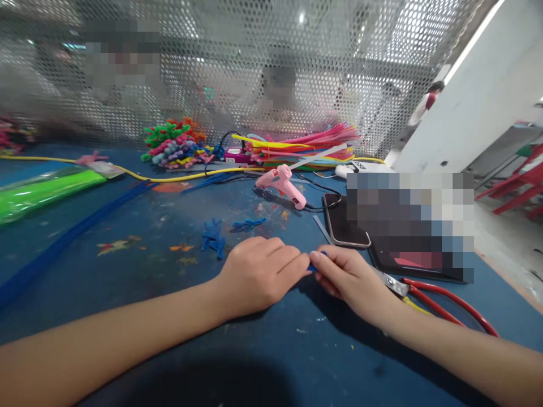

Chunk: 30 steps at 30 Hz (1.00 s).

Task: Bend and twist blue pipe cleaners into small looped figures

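The right hand point(350, 277) pinches a small blue piece point(313, 267) between thumb and fingers; the left hand point(263, 271) is closed on its opposite end, thumb mostly hidden. The piece is located between both hands, over the blue table point(322, 356). With the piece as dial centre: bent blue stems point(211, 230), 10 o'clock; pink glue gun point(280, 182), 11 o'clock; phone point(347, 226), 1 o'clock; red-handled cutters point(435, 306), 4 o'clock.
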Motion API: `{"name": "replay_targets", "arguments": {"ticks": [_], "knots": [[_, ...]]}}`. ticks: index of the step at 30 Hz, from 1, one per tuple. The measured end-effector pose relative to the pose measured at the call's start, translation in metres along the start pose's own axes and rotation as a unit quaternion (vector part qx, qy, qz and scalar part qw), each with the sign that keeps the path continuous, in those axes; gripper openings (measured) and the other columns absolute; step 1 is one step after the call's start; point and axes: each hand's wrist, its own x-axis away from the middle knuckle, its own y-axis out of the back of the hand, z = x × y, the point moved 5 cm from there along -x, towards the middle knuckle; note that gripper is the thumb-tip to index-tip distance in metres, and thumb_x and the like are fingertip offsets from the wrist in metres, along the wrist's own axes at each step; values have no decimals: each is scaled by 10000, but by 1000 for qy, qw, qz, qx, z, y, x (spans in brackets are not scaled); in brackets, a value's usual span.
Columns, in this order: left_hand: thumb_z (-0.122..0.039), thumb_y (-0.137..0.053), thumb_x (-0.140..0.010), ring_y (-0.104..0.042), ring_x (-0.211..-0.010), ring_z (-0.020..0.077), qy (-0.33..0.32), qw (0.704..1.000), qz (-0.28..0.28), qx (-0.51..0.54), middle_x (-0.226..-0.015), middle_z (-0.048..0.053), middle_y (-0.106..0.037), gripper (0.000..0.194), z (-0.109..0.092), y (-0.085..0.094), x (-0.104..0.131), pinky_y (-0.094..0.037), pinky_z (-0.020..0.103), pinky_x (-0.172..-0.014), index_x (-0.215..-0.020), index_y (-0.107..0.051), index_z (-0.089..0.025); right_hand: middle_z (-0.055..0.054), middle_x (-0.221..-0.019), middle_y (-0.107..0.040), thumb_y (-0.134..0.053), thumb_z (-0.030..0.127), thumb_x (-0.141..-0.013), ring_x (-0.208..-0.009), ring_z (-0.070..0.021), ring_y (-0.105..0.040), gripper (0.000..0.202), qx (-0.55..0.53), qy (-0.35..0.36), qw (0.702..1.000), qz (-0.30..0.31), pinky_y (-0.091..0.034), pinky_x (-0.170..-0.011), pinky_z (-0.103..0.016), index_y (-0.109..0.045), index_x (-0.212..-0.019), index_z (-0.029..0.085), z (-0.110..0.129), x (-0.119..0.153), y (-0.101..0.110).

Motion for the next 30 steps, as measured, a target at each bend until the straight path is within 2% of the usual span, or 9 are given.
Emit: {"name": "replay_targets", "arguments": {"ticks": [6, 8, 13, 15, 17, 20, 23, 26, 30], "knots": [[-253, -378, -904, -500, -578, 108, 168, 955, 88, 230, -633, -3, -534, 256, 3, 10, -8, -333, 238, -533, -712, -521, -161, 49, -523, -392, -397, 380, -914, -491, -65, -347, 388, 212, 148, 960, -110, -274, -453, -190, -405, -585, 176, 38, 14, 0], [-296, -362, -905, -500, -570, 100, 269, 848, 127, 439, -606, -16, -493, 278, 6, 11, -5, -366, 222, -546, -694, -487, -166, 46, -519, -407, -411, 332, -915, -477, -67, -358, 352, 280, 224, 924, -133, -283, -451, -194, -427, -600, 178, 54, 20, -4], [-306, -491, -780, -444, -431, 88, 383, 458, 180, 782, -522, -38, -428, 165, -2, 10, 17, -335, 207, -430, -697, -465, -165, 19, -541, -470, -454, 205, -899, -501, -98, -389, 222, 435, 492, 748, -100, -294, -494, -245, -501, -683, 190, 84, 35, -23], [-289, -532, -719, -415, -426, 79, 379, 381, 220, 814, -519, -33, -422, 165, -11, 9, 28, -325, 210, -433, -651, -469, -152, 17, -547, -483, -503, 207, -873, -508, -107, -382, 170, 469, 594, 652, -39, -269, -495, -270, -524, -705, 199, 86, 40, -34], [-312, -540, -689, -397, -435, 78, 385, 351, 242, 819, -526, -34, -408, 191, -17, 8, 36, -313, 210, -430, -625, -452, -155, 24, -547, -482, -526, 233, -859, -495, -103, -363, 159, 469, 626, 623, 15, -239, -483, -281, -535, -702, 208, 85, 41, -40], [-353, -466, -761, -390, -442, 83, 417, 480, 151, 756, -526, -46, -377, 219, -4, 18, 34, -286, 205, -428, -642, -412, -177, 19, -549, -460, -484, 355, -874, -506, -97, -376, 265, 345, 466, 814, -20, -249, -479, -259, -512, -665, 195, 86, 25, -34], [-304, -412, -846, -446, -540, 95, 318, 808, 91, 488, -570, -19, -472, 249, 17, 48, 19, -340, 224, -536, -652, -491, -170, 13, -558, -452, -325, 588, -867, -474, -88, -390, 475, -10, 77, 997, -6, -263, -422, -208, -491, -698, 176, 56, 13, -31], [-281, -493, -822, -494, -603, 116, 94, 983, 60, 145, -612, -2, -561, 184, 16, 71, 10, -312, 246, -541, -683, -579, -198, 5, -555, -471, -230, 658, -849, -409, -63, -382, 585, -328, -221, 903, 166, -199, -345, -147, -500, -736, 152, 33, 32, -60], [-225, -547, -810, -563, -646, 112, -183, 977, -45, -98, -674, -36, -640, 95, -8, 77, 21, -357, 250, -548, -763, -626, -253, 3, -519, -488, -260, 599, -883, -361, -31, -380, 564, -480, -315, 782, 243, -193, -304, -95, -506, -731, 115, 26, 48, -70]]}}
